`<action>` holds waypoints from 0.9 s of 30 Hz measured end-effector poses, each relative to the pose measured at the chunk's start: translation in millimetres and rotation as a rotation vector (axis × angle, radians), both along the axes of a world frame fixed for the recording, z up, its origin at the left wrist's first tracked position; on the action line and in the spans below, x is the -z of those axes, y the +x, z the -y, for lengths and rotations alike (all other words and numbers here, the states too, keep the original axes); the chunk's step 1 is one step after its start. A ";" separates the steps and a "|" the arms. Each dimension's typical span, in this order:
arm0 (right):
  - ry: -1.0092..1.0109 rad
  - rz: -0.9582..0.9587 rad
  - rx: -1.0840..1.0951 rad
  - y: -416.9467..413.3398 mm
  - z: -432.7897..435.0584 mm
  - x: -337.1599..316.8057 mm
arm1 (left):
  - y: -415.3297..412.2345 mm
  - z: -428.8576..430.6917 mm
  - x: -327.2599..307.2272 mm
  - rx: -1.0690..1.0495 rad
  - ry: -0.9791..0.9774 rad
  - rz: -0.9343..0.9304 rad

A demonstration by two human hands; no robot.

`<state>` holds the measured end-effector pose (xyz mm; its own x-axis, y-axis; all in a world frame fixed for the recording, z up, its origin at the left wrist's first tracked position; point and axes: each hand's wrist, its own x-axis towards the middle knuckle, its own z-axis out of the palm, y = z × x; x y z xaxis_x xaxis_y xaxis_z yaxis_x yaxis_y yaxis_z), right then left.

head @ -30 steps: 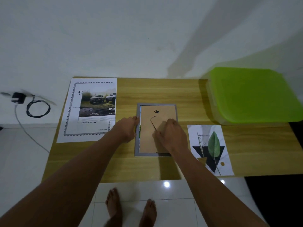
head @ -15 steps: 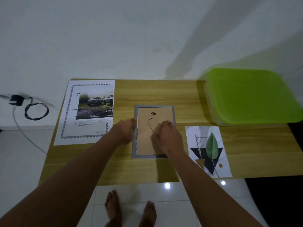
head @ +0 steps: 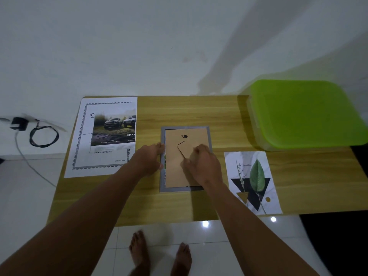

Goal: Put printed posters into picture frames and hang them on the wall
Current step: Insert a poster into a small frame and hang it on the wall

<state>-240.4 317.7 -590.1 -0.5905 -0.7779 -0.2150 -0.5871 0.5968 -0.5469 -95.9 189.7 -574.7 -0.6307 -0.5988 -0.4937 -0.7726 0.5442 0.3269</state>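
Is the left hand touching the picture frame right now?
Touching. The head view shows the left hand with its fingertips and thumb against the grey picture frame's left edge, no gap showing.

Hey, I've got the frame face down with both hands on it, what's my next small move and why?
Probably press the backing board flat into the picture frame with the right hand: a strip of print shows along the board's left side, so it looks unseated, and the left hand holds the frame's left edge.
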 end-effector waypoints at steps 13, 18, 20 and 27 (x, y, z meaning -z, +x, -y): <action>0.046 -0.101 -0.082 4.1 10.9 -0.8 | -0.6 0.0 -4.7 0.021 0.001 -0.012; 0.058 -0.072 -0.079 3.0 10.2 1.1 | 0.2 1.3 -3.1 0.015 0.005 -0.014; 0.048 -0.082 -0.082 3.4 10.1 0.8 | 0.0 1.6 -2.7 0.010 0.003 -0.013; 0.058 -0.138 -0.086 3.4 12.8 1.2 | -0.7 1.3 -2.1 0.030 -0.014 0.004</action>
<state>-237.0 304.9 -591.3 -0.5495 -0.8152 -0.1828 -0.7043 0.5697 -0.4236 -96.5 188.4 -572.6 -0.6464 -0.5869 -0.4876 -0.7573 0.5716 0.3158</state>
